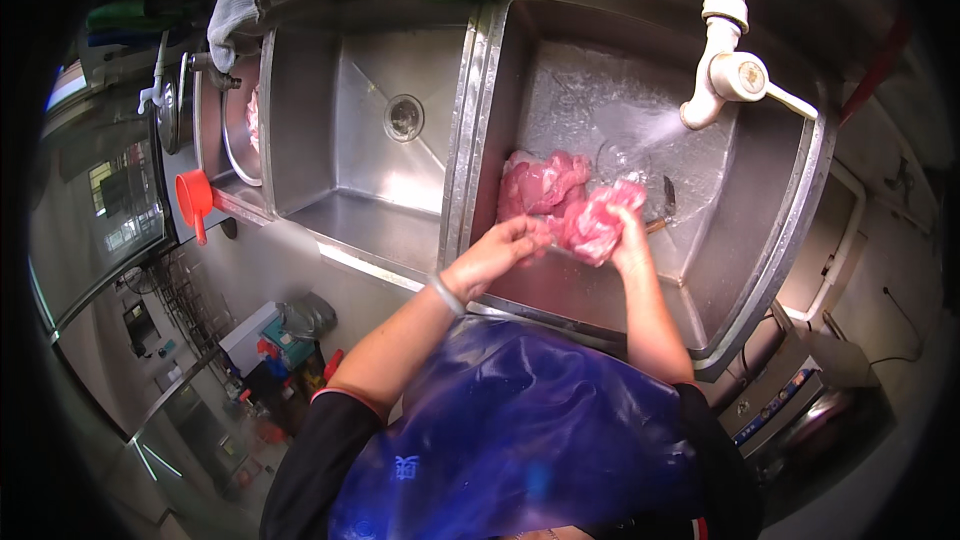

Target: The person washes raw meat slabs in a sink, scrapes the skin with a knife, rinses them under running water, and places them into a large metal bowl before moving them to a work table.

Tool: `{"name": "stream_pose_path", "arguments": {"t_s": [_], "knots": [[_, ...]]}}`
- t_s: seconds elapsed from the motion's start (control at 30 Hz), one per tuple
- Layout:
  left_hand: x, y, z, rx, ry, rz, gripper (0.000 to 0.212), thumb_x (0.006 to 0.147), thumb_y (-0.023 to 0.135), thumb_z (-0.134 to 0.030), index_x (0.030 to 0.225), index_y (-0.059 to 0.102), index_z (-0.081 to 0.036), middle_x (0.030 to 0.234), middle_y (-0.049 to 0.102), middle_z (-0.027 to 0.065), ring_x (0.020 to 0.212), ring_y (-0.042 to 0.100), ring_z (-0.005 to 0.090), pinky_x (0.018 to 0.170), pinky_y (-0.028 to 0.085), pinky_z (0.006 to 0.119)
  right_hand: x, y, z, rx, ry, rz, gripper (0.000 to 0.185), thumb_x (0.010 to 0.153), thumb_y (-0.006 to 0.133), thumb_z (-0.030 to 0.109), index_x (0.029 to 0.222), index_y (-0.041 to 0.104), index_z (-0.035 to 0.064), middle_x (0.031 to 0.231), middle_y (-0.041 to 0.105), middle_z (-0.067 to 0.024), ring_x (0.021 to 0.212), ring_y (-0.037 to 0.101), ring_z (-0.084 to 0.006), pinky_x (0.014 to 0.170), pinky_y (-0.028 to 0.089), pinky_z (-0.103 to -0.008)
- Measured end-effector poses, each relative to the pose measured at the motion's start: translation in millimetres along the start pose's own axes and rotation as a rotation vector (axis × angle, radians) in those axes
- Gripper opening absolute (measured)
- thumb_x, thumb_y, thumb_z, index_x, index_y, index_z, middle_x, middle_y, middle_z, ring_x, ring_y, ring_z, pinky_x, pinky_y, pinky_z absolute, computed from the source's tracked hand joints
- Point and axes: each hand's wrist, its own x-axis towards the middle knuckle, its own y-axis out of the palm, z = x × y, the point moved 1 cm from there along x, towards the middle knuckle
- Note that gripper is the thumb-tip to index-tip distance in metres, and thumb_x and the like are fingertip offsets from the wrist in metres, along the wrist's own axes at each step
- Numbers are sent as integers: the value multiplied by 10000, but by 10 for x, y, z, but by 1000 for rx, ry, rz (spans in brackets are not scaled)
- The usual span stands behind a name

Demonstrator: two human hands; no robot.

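Note:
My right hand (628, 229) grips a piece of raw pink meat (598, 219) above the right-hand steel sink basin. Beside it on the left, my left hand (521, 240) is near the lower edge of the meat, fingers partly curled; whether it pinches any of it cannot be told. More raw meat (544, 184) lies in the basin against its left wall. Water sprays from a white plastic tap (701, 111) into the basin. A knife with a wooden handle (657, 225) seems to lie on the basin floor, right of the held meat, its dark blade partly under water.
A second steel basin (390, 165) with a drain adjoins on the left. Beyond it, a metal bowl (238, 157) holds meat, and a red plastic dipper (195, 199) sits at the rim. A grey glove (236, 15) hangs over a pipe. The sink's front rim (555, 321) runs before the blue apron.

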Motion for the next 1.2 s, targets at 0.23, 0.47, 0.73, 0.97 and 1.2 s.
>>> {"name": "stream_pose_path", "arguments": {"t_s": [0.23, 0.47, 0.73, 0.97, 1.2], "knots": [[1004, 497, -1139, -587, 179, 271, 624, 914, 559, -523, 1393, 404, -154, 1411, 445, 75, 1265, 447, 301, 993, 406, 575, -275, 1651, 1598, -327, -235, 185, 333, 859, 679, 131, 1157, 567, 36, 1047, 643, -92, 935, 645, -189, 802, 553, -330], [1698, 497, -1337, -264, 786, 406, 275, 925, 594, -299, 1102, 577, -89, 979, 618, 40, 932, 594, 181, 851, 501, 321, -720, 1955, 1262, -1282, -1304, -104, 412, 653, 775, 144, 1008, 613, 12, 1089, 628, -178, 1006, 608, -362, 863, 499, -421], [1563, 1072, -1009, -877, 168, 467, 265, 977, 531, -271, 1174, 551, -95, 1082, 600, 23, 893, 586, 123, 751, 527, 299, -862, 1788, 1501, -1568, -1360, -282, 287, 761, 730, 202, 1019, 683, 84, 1077, 647, -127, 1005, 604, -295, 903, 448, -400], [1171, 915, -1282, -350, 575, 49, 505, 806, 719, -85, 1257, 495, -53, 1084, 623, 78, 954, 618, 155, 817, 527, 286, -337, 1214, 1905, -517, -447, 131, 338, 941, 577, 150, 1249, 566, 10, 1151, 607, -65, 1028, 584, -153, 873, 476, -297], [1488, 688, -1125, -136, 596, -475, 1005, 607, 756, -120, 1481, 269, -35, 1233, 585, 222, 1125, 583, 285, 965, 462, 305, -675, 1364, 991, -718, -698, -103, 598, 840, 708, 154, 1366, 443, 52, 1313, 503, -135, 1185, 515, -276, 966, 450, -428]]}}
